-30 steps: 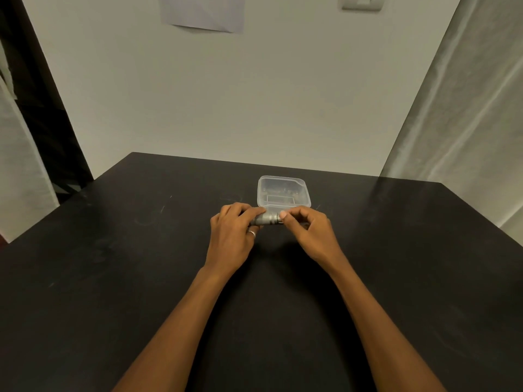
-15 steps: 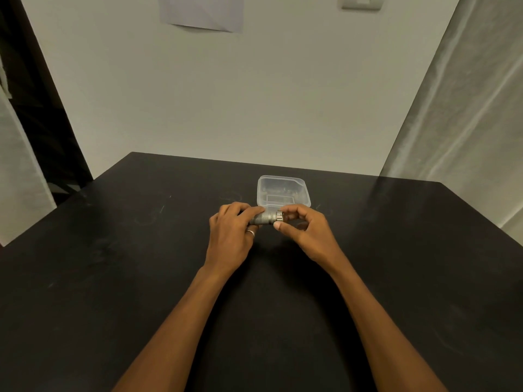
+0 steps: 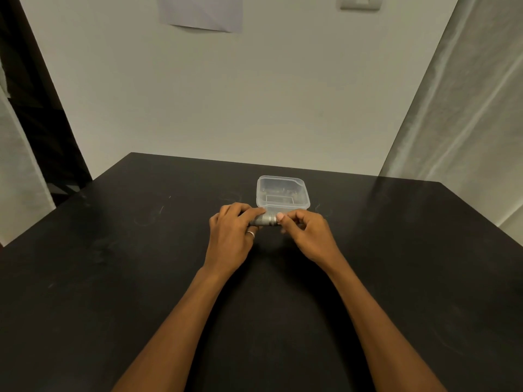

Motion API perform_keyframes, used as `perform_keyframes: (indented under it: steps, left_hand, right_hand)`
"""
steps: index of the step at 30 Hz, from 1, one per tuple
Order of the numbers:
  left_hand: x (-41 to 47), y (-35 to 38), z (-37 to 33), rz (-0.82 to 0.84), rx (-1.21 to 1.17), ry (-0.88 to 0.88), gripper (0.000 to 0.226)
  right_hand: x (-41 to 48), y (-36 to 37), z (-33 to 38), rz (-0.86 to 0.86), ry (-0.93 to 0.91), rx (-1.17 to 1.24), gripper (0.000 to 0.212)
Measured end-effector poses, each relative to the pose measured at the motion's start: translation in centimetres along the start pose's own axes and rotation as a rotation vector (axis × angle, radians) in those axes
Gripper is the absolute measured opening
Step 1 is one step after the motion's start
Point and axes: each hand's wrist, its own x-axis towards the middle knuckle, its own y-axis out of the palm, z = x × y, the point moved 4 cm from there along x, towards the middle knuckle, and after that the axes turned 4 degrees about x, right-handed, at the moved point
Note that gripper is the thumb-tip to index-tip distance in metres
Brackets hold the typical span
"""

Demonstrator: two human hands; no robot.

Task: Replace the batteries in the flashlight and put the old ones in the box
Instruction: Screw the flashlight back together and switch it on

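A small grey metal flashlight [image 3: 266, 221] lies sideways just above the black table [image 3: 113, 264], held between both hands. My left hand [image 3: 232, 233], with a ring on one finger, is wrapped around its left part. My right hand [image 3: 307, 233] pinches the flashlight's right end between thumb and fingertips. Directly behind the flashlight stands a clear plastic box [image 3: 283, 193], open at the top, with a few small dark items inside that I cannot make out. Most of the flashlight's body is hidden under my left fingers.
The table ends at a pale wall at the back. A light curtain [image 3: 458, 114] hangs along the right side. A dark gap and another pale cloth are at the left. A sheet of paper [image 3: 201, 12] hangs on the wall.
My right fingers have shifted slightly around the flashlight's right end, as in a twist. The left hand, the flashlight and the box stay in place.
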Motion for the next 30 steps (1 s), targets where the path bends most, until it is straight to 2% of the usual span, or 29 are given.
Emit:
perform_keyframes:
  steps: [7,10,18,22,30]
  left_hand:
    - [0.05,0.01,0.29,-0.009,-0.001,-0.007,0.046]
    - [0.04,0.04,0.1,-0.005,0.012,0.003,0.047]
    - [0.01,0.06,0.24,-0.007,0.006,-0.014,0.047]
    - [-0.01,0.14,0.14,0.002,0.012,-0.008,0.047]
    - [0.0,0.19,0.24,0.005,0.013,-0.025,0.046]
  right_hand:
    - [0.1,0.03,-0.04,0.026,-0.013,0.039,0.024]
    - [0.02,0.12,0.06,0.023,0.007,0.008,0.014]
    - [0.05,0.02,0.03,0.028,-0.003,0.023,0.024]
    - [-0.12,0.08,0.17,0.015,0.001,-0.018,0.016]
    - [-0.1,-0.03,0.2,0.027,-0.004,0.028,0.022]
